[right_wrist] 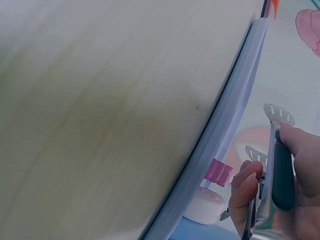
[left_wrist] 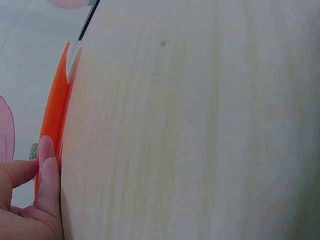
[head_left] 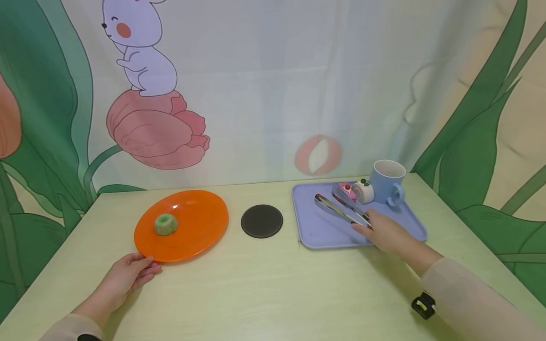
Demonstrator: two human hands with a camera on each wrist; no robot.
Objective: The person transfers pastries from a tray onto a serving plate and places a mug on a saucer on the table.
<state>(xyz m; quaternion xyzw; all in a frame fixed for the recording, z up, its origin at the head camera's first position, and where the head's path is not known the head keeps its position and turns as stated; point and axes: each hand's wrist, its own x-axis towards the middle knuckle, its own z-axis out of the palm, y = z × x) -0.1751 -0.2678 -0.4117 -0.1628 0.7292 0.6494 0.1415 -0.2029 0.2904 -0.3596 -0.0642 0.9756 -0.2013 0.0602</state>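
Observation:
My left hand (head_left: 123, 279) pinches the near-left rim of an orange plate (head_left: 196, 232), thumb on top and fingers beneath. On that plate sits a small green ring-shaped cake (head_left: 165, 224). With my right hand (head_left: 386, 232) I hold metal tongs (right_wrist: 271, 150) with dark green grips; their slotted tips are spread apart with nothing between them. The tongs hang over a lavender tray (head_left: 315, 234). Toward the tray's back stand a pink cake with a red berry (head_left: 347, 190), a white roll cake (head_left: 364, 192) and a blue mug (head_left: 386, 182).
Between plate and tray lies a round black coaster (head_left: 262, 220) on the pale wooden table (head_left: 256, 289). A printed curtain (head_left: 264, 94) hangs behind the table's back edge. The mug's handle points toward the near right.

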